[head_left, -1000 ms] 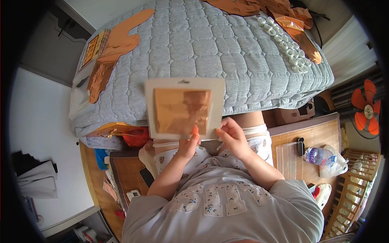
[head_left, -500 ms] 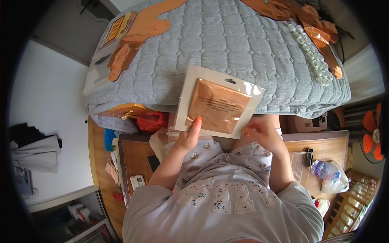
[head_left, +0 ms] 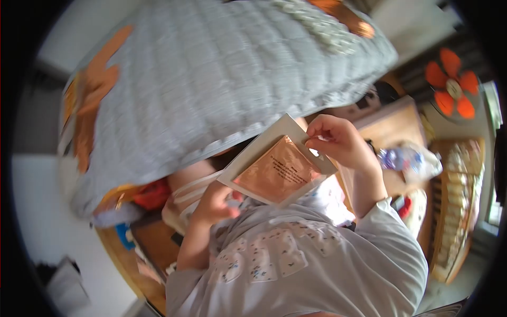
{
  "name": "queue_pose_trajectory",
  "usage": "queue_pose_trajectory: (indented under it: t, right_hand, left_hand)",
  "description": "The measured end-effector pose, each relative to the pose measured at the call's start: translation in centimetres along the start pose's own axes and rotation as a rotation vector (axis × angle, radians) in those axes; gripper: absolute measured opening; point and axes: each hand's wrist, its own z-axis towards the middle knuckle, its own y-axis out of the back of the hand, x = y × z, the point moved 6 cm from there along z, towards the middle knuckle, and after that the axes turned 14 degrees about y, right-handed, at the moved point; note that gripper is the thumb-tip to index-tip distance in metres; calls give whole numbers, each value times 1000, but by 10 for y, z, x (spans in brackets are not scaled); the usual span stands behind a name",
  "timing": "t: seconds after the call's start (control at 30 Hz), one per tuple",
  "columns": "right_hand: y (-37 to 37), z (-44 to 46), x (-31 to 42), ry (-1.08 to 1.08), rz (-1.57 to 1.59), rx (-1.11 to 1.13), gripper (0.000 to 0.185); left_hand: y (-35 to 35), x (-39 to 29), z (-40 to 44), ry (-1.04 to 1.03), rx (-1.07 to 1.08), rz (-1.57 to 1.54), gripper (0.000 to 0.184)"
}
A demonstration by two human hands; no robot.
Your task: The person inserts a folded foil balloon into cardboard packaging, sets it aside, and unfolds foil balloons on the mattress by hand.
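A flat packet (head_left: 279,169) with a pale card border and a folded copper-coloured foil sheet inside lies tilted above my lap. Small dark print runs across the foil. My right hand (head_left: 340,141) pinches the packet's upper right edge, thumb and fingers close to the hang hole. Beside the lower left corner is my left hand (head_left: 212,203), its fingers apart; whether a fingertip still touches the card I cannot tell.
A grey quilted mattress (head_left: 211,79) spans the space ahead, with copper foil shapes (head_left: 97,98) on its left and clear rings (head_left: 325,29) at upper right. On my right are a plastic bottle (head_left: 396,158), an orange-bladed fan (head_left: 452,84) and a wooden rack (head_left: 454,211).
The view has swung and tilted. The packet has turned, its hang-hole edge now facing right. My right hand has taken that edge, while my left hand has loosened from the packet.
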Motion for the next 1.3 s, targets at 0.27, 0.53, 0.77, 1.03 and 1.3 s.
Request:
queue_pose_trajectory:
  t: [0.27,0.53,0.77,1.03,1.3]
  right_hand:
    - [162,-135,9,-341,-907,-231,11]
    - [234,-248,-149,-627,-1163,-194,17]
    - [238,-250,-166,-727,-1291,-202,25]
    - [208,-227,-138,-519,-1151,-263,28]
    - [208,-205,-103,-47,-915,-225,19]
  left_hand:
    - [95,154,-224,175,-1057,845,68]
    - [91,264,-347,645,-905,865,99]
    - [96,252,-347,541,-979,757,103]
    - [92,250,-348,596,-796,909,96]
    - [88,225,-344,285,-1147,811,66]
